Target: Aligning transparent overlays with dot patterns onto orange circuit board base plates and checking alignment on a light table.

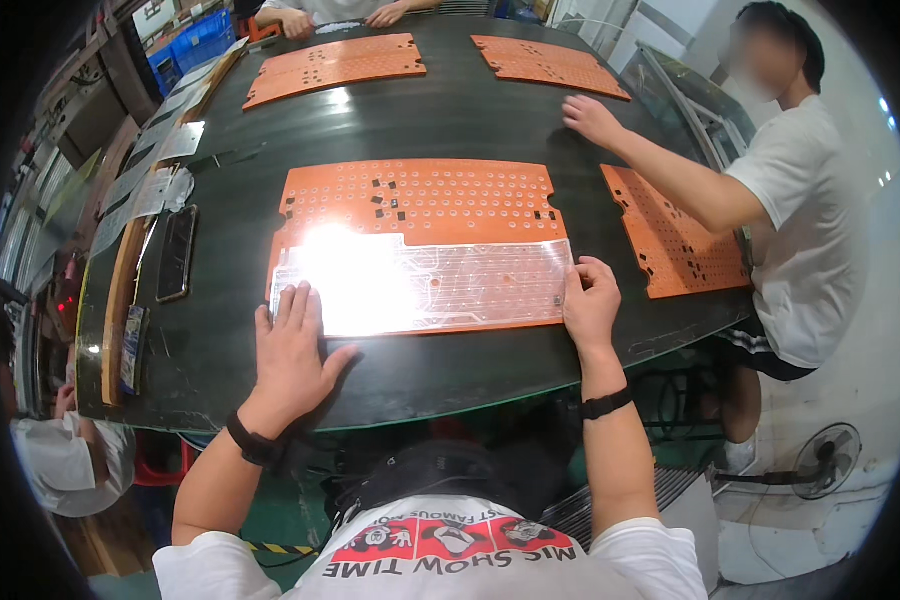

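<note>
Head view: your left hand (pixel 292 352) lay flat, palm down, fingers spread, on the near-left end of a clear plastic sheet (pixel 450 285), thumb out over the dark table (pixel 390 130). It wasn't gripping anything, just pressing. Your right hand (pixel 591 303) sat at the sheet's near-right corner w/ fingers curled at its edge; whether they pinched the film or only pushed on it, can't tell. Hands were well apart, one at each end of the sheet. You had a black band on each wrist.

The sheet lay across the near half of an orange perforated board (pixel 420 205), straight in front of you, near the table's front edge. Strong glare washed out the sheet's left part. The board had rows of small holes & some dark square cut-outs.

Rest of the table: a second orange board (pixel 675 240) to the right, just beside yours; two more orange boards (pixel 335 65) (pixel 550 62) at the far side. A dark phone (pixel 177 252) lay left of your board, near a wooden strip (pixel 120 310) along the table's left edge, w/ a row of clear film pieces (pixel 150 170) beyond it.

Other ppl: a person in a white T-shirt (pixel 800 220) sat at the right, one hand (pixel 590 118) resting on the table near the far-right board. Another person's hands (pixel 385 14) showed at the far edge. A floor fan (pixel 825 460) stood lower right.
</note>
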Demonstrator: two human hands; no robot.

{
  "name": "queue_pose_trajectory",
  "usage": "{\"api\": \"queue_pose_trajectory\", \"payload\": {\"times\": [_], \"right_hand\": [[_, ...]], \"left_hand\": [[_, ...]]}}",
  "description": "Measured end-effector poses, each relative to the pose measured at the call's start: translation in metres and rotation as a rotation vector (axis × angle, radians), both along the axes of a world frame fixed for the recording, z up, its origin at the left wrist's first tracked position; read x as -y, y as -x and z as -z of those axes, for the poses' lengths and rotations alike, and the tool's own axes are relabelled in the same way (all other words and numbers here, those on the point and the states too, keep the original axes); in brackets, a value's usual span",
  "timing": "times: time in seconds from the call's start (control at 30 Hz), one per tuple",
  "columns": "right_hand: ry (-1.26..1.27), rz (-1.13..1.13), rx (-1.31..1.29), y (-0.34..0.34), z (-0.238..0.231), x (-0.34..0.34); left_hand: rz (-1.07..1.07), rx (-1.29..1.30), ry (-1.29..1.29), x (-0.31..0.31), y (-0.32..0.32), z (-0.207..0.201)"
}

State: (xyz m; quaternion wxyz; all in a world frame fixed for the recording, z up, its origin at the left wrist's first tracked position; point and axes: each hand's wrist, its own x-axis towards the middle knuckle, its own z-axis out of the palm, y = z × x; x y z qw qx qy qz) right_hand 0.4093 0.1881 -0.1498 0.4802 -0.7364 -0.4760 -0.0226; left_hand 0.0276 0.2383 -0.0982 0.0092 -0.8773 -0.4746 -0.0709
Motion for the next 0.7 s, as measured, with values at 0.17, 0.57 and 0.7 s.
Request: {"api": "queue_pose_trajectory", "payload": {"times": [0.17, 0.57, 0.7], "right_hand": [[-0.013, 0.01, -0.079, 0.012, -0.009, -0.001], [0.065, -0.039, 0.042, 0.032, -0.027, 0.013], [0.191, -0.397, 0.338, 0.045, -0.037, 0.022]], "left_hand": [[-0.022, 0.006, 0.026, -0.002, 0.004, 0.0], [-0.03, 0.048, 0.077, -0.005, 0.007, -0.002], [-0.073, 0.169, 0.164, -0.003, 0.005, 0.0]]}}
